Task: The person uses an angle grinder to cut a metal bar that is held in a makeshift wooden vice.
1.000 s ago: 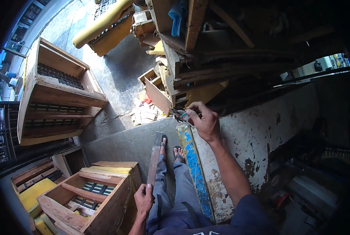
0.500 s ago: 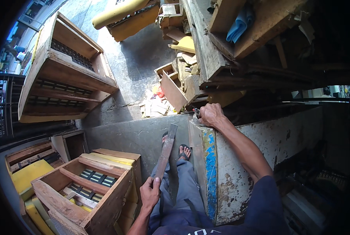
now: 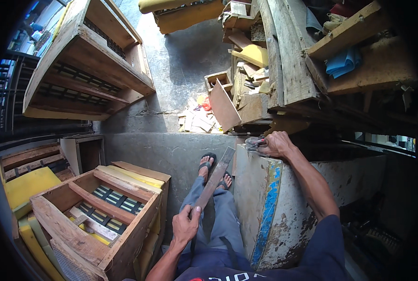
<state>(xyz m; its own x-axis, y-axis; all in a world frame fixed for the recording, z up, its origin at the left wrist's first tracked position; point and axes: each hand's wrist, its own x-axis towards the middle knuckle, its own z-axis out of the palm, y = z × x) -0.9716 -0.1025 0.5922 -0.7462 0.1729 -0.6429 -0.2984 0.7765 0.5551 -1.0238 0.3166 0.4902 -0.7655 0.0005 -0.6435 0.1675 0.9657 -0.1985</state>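
My left hand (image 3: pixel 185 226) is closed around the lower end of a long, flat metal strip (image 3: pixel 216 179). The strip slants up and to the right, above my legs and sandalled feet. At the near corner of a weathered white bench (image 3: pixel 291 206) with a blue-painted edge, my right hand (image 3: pixel 278 143) is closed. A dark metal tool (image 3: pixel 255 143) with a reddish bit sticks out to the left of its fingers, over the bench corner. The hand covers part of the tool, so its kind cannot be made out.
Wooden sofa frames with black webbing stand at the upper left (image 3: pixel 99 75) and lower left (image 3: pixel 96 206), near yellow foam (image 3: pixel 33 186). Scrap wood and a brown board (image 3: pixel 224 105) lie ahead. Old planks (image 3: pixel 288 51) and a blue cloth (image 3: pixel 344 62) fill the upper right.
The view has shifted, and one foot has stepped forward. My right hand has lifted slightly off the bench corner with the dark tool now in plainer sight. My left hand still grips the strip.
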